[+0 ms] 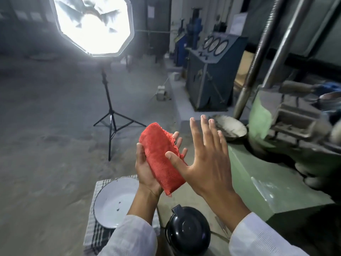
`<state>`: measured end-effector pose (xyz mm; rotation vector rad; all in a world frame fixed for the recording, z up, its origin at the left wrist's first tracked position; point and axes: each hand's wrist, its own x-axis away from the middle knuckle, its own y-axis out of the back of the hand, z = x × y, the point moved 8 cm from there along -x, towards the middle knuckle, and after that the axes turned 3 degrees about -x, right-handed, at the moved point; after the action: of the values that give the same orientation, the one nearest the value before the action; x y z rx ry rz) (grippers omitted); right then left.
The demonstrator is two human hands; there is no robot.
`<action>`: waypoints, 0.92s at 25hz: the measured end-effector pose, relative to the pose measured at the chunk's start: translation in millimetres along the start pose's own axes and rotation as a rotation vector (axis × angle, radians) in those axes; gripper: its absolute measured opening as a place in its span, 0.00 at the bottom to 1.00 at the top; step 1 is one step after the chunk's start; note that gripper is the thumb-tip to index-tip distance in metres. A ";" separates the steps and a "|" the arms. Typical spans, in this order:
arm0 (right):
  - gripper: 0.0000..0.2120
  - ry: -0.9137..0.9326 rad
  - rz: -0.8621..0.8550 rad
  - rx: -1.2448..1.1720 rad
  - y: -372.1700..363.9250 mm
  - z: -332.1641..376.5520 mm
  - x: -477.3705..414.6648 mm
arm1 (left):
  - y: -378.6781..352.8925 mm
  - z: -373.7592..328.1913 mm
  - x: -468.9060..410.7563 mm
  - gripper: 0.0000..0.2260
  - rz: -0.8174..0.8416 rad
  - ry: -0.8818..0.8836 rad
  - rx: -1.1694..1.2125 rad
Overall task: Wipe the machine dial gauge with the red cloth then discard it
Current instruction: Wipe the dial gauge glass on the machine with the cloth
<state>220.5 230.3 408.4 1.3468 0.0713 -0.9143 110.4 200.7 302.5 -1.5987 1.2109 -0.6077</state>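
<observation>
A folded red cloth (pixel 160 154) lies across the palm of my left hand (pixel 147 174), whose thumb and fingers curl around its sides. My right hand (pixel 206 159) is spread flat just right of the cloth, its thumb resting on the red fabric and its fingers pointing up. Far off at the back right, three round white dial gauges (pixel 214 45) sit on the sloped top of a blue machine cabinet (pixel 208 84), well beyond both hands.
A white enamel bowl (pixel 112 200) rests on a checked cloth (pixel 96 235) below my left hand. A black round-lidded jug (pixel 188 231) stands between my forearms. A green machine base (pixel 262 183) and grey vise fill the right. A bright softbox on a tripod (pixel 110 115) stands ahead left.
</observation>
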 end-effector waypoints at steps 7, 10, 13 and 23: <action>0.50 -0.100 -0.165 0.137 153.8 -65.9 40.6 | -140.1 111.2 -10.9 0.46 0.105 0.149 0.029; 0.50 -0.177 -0.209 0.223 219.4 -108.3 74.4 | -191.5 173.3 -15.2 0.45 0.137 0.225 0.047; 0.50 -0.259 -0.271 0.334 299.0 -154.7 118.8 | -255.3 244.0 -13.7 0.45 0.191 0.303 0.056; 0.49 -0.481 -0.541 0.641 562.5 -252.1 308.4 | -461.4 482.9 52.1 0.41 0.291 0.520 0.054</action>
<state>874.8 252.1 623.7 1.6818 -0.2623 -1.8072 721.2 350.4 533.4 -1.2187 1.7538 -0.8872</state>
